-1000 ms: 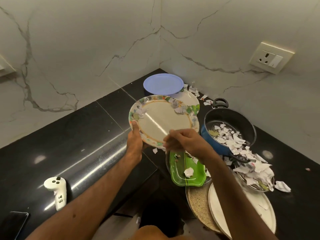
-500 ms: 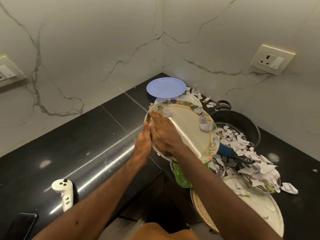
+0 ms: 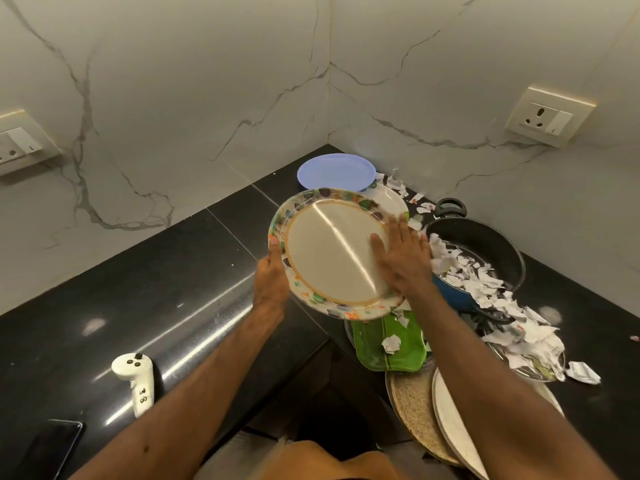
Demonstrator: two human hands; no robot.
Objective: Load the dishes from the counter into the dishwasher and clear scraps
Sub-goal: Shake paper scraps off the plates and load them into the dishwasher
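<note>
The plate [image 3: 332, 251] is up off the desk [image 3: 138, 289], tilted toward you and held between your hands. Your left hand [image 3: 272, 278] grips its left rim, with the thumb over the patterned border and the fingers hidden underneath. Your right hand [image 3: 401, 258] lies flat on the right side of the face, fingers straight, holding nothing.

Treat the plate as stiff, round and shallow, and probably light enough for a one-handed rim grip. You can't tell whether it is melamine or ceramic. The cream centre is glossy, with a bright streak of glare across it, so expect it to be slick. Trust the thumb-over-rim pinch, not the flat palm. The face looks free of scraps.

Just beyond your right fingertips, torn paper scraps [image 3: 485, 289] are piled in a dark, blue-sided pot [image 3: 485, 244] and spill toward you. They are thin and crumpled and will likely scatter easily.

Below your right wrist lies a glossy green tray [image 3: 388, 344] with one scrap on it. Under your right forearm, a speckled dish [image 3: 412, 410] and a white dish [image 3: 453, 427] overlap. Past the plate's far rim sit a white plate [image 3: 391, 199] and a matte blue lid [image 3: 336, 171]. Well to the left of your left arm, a white controller [image 3: 136, 379] rests on the polished black stone.
</note>
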